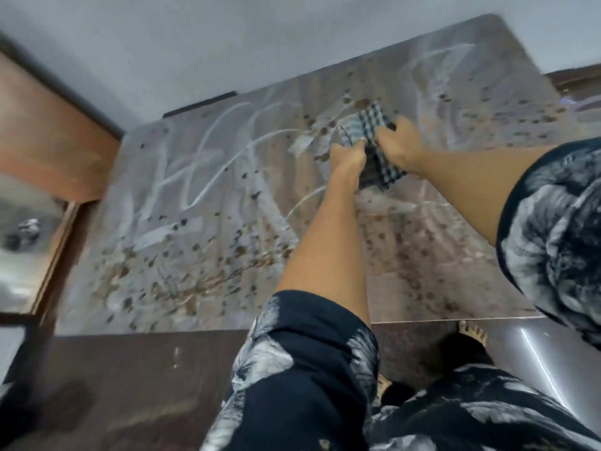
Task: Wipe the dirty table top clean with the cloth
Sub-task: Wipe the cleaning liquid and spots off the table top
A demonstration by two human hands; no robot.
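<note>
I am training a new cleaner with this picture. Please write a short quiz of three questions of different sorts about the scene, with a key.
1. True or false: only one hand holds the checked cloth.
2. Multiple choice: where do the brown spots lie thickest on the table top? A) along the near edge B) at the far left corner C) nowhere, it is clean
3. Short answer: what marks besides the spots show on the table top?

Key
1. False: the left hand and the right hand both grip it.
2. A
3. Pale curved smear streaks.
</note>
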